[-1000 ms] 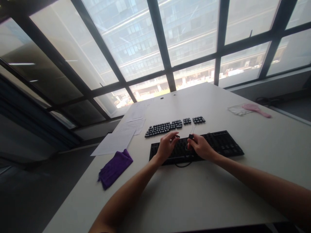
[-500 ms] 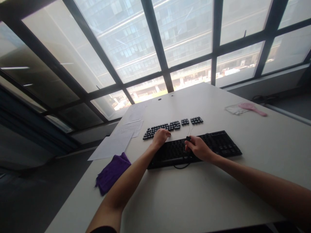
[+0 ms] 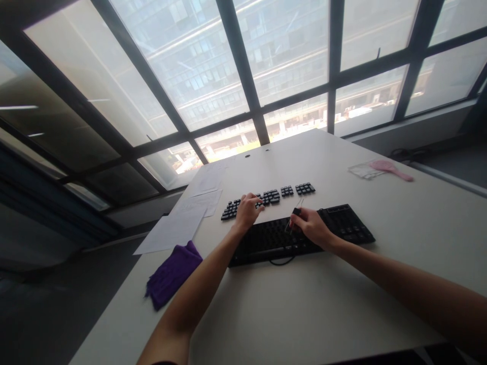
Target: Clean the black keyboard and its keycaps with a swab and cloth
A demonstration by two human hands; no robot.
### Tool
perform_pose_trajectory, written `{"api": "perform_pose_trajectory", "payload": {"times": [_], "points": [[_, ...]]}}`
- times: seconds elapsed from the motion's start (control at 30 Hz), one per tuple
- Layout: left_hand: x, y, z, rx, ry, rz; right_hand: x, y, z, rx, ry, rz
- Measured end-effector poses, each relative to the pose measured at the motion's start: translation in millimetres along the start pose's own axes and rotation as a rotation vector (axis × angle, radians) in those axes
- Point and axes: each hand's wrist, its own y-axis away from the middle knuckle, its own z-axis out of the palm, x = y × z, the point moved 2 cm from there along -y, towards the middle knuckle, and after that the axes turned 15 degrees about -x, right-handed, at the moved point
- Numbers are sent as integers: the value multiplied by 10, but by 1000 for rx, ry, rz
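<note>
A black keyboard (image 3: pixel 342 229) lies on the white table (image 3: pixel 304 314) in front of me. Beyond it, several loose black keycaps (image 3: pixel 274 195) sit in rows. My left hand (image 3: pixel 248 210) reaches over those rows, fingers curled down onto the keycaps at the left part. My right hand (image 3: pixel 311 226) rests on the keyboard's middle, closed on a small wire keycap puller (image 3: pixel 296 209) with a black handle that points away from me.
A purple cloth (image 3: pixel 173 274) lies near the table's left edge, with white paper sheets (image 3: pixel 178 223) beyond it. A pink brush (image 3: pixel 390 169) and a clear plastic bag (image 3: pixel 362 170) lie at the far right. Large windows stand behind the table.
My left hand left the keyboard and moved forward to the rows of loose keycaps. My right hand stayed on the keyboard holding the puller. The view shifted slightly.
</note>
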Motion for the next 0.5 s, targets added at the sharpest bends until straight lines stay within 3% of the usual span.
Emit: {"api": "perform_pose_trajectory", "payload": {"times": [0.17,0.27,0.5], "points": [[554,426,55,-66,155,172,-43,-4,-107,-118,220,-19],[814,648,162,-119,247,195,-51,13,-108,-186,281,4],[896,750,277,-95,372,187,-88,86,-26,-282,422,-34]]}}
